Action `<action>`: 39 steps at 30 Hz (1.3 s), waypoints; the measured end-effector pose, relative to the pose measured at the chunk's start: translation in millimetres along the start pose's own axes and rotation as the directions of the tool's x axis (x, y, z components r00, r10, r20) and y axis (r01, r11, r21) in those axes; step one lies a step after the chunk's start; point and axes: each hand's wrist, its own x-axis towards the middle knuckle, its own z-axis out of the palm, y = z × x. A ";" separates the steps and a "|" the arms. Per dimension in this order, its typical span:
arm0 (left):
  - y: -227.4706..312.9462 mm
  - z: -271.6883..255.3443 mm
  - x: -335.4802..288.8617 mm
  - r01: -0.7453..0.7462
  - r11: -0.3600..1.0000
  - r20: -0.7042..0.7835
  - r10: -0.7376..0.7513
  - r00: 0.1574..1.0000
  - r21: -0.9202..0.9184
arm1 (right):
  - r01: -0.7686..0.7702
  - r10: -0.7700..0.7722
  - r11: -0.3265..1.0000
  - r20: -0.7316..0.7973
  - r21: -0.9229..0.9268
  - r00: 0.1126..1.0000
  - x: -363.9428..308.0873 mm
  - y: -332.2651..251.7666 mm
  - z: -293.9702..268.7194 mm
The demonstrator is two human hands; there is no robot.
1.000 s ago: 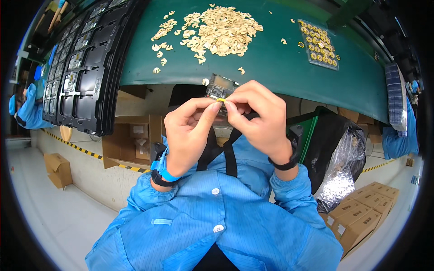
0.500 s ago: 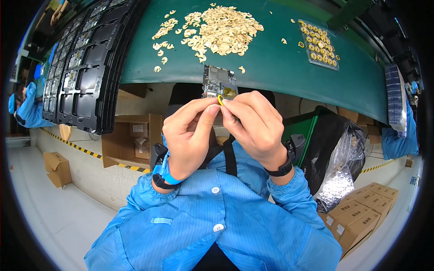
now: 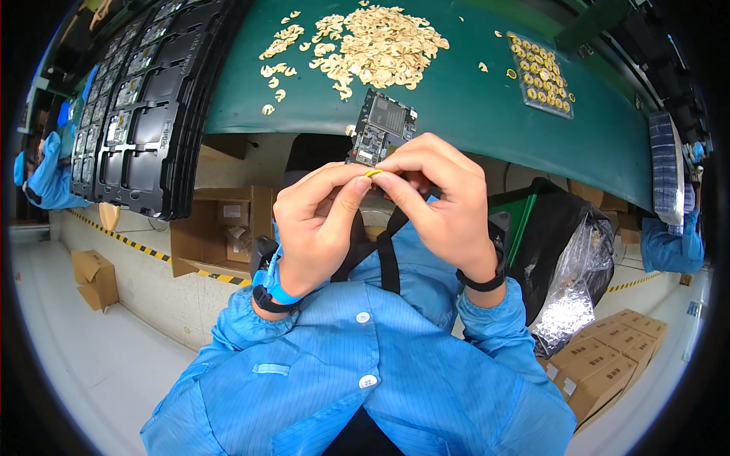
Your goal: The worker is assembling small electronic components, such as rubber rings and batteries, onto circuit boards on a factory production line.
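Observation:
My left hand (image 3: 319, 216) and my right hand (image 3: 441, 197) meet in front of my chest, fingertips together. Between them the thumbs and forefingers pinch a small yellow ring (image 3: 372, 172), mostly covered by the fingers. Just beyond the fingertips a dark circuit board (image 3: 386, 121) with metal shields stands tilted, off the bench's near edge. Its lower edge goes behind the fingers, and I cannot tell which hand supports it. Black bands circle both wrists, and a blue strap is on the left one.
On the green bench (image 3: 456, 99) lies a pile of pale crescent-shaped pieces (image 3: 391, 45). A clear tray (image 3: 546, 109) of yellow rings is at right. Stacked black trays (image 3: 156, 144) holding boards stand at left. Cardboard boxes (image 3: 601, 365) and a black bag (image 3: 532, 251) are below right.
The circuit board has turned clockwise and shifted a little up and right. The yellow ring now lies flatter between the fingertips. My right hand has rolled over slightly, its thumb showing more.

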 end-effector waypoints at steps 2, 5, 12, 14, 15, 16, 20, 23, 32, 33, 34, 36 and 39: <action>5.4 1.8 -3.6 0.185 0.983 -0.032 -0.185 0.982 -0.006 | -0.073 0.078 0.995 -0.068 0.071 0.995 -4.3 4.4 0.5; 2.0 6.1 -2.1 0.212 0.958 -0.060 -0.228 0.972 -0.192 | -0.138 0.177 0.957 -0.137 0.255 0.975 -4.8 1.7 0.6; -5.3 0.0 -0.4 0.302 0.896 0.057 -0.300 0.952 -0.327 | -0.218 0.236 0.960 -0.092 0.176 0.967 -4.3 -4.0 21.7; -2.7 -0.3 0.2 0.315 0.872 0.079 -0.309 0.948 -0.374 | -0.204 0.216 0.972 -0.107 0.115 0.971 -4.8 -4.1 23.3; -1.9 -0.5 0.1 0.319 0.870 0.074 -0.315 0.946 -0.375 | -0.184 0.189 0.982 -0.127 0.052 0.974 -5.0 -4.0 24.2; -1.5 -0.8 -0.1 0.314 0.872 0.078 -0.308 0.948 -0.376 | -0.189 0.194 0.981 -0.121 0.053 0.973 -4.8 -4.0 25.1; -3.4 -0.4 -1.1 0.296 0.862 0.066 -0.296 0.953 -0.411 | -0.162 0.163 0.987 -0.137 0.017 0.977 -3.4 -4.7 26.7; -3.0 0.2 -1.2 0.292 0.858 0.060 -0.295 0.953 -0.422 | -0.142 0.141 0.990 -0.148 -0.001 0.979 -3.2 -4.6 27.4; -0.5 -0.3 -1.1 0.281 0.885 0.037 -0.288 0.957 -0.371 | -0.102 0.099 0.995 -0.140 -0.021 0.985 -2.4 2.6 27.9; -0.2 0.8 -0.9 0.282 0.885 0.035 -0.290 0.956 -0.371 | -0.091 0.087 0.996 -0.140 -0.026 0.986 -2.4 3.4 27.9; 0.2 2.3 -0.5 0.271 0.877 0.002 -0.295 0.956 -0.397 | -0.092 0.088 0.995 -0.137 -0.025 0.987 -2.2 4.9 28.2; 0.2 3.5 -0.4 0.261 0.867 -0.033 -0.302 0.953 -0.424 | -0.035 0.029 0.999 -0.144 -0.035 0.989 -2.4 8.3 28.7; 0.1 3.6 -0.5 0.263 0.875 -0.045 -0.307 0.951 -0.406 | -0.056 0.056 0.998 -0.152 0.007 0.987 -3.8 10.1 29.7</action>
